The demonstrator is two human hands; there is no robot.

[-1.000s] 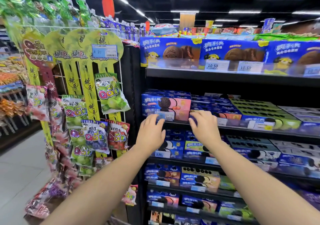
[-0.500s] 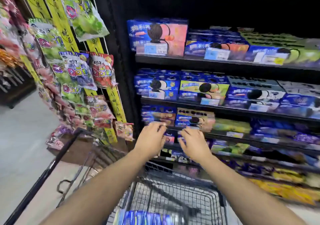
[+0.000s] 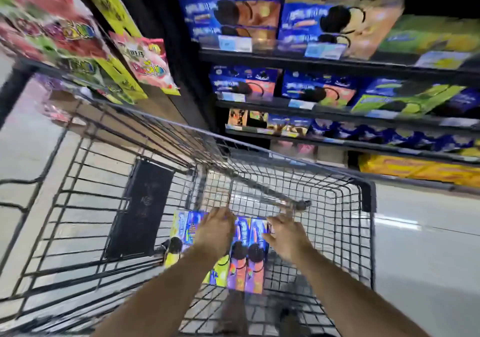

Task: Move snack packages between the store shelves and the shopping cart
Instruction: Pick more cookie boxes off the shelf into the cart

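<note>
Several blue cookie boxes [image 3: 245,258] lie side by side on the floor of the black wire shopping cart [image 3: 365,191]. Their lower ends are yellow or orange-purple. My left hand [image 3: 215,230] reaches down over the middle of the row, fingers stretched across the boxes' far ends. To its right, my right hand [image 3: 285,235] hovers at the outer edge of the rightmost box, thumb near the box side and fingers pointing ahead. Neither hand plainly grips a box. The picture is blurred by motion.
Store shelves [image 3: 311,61] beyond the cart hold more blue cookie boxes [image 3: 233,11] on several levels, with yellow packs [image 3: 415,167] on the bottom one. Candy bags [image 3: 145,61] hang on a rack at the left. A black panel [image 3: 140,212] lies on the cart's floor. Grey floor lies right of the cart.
My view swung down from the shelves into the cart. Both hands dropped from shelf height to just above the cookie boxes in the cart.
</note>
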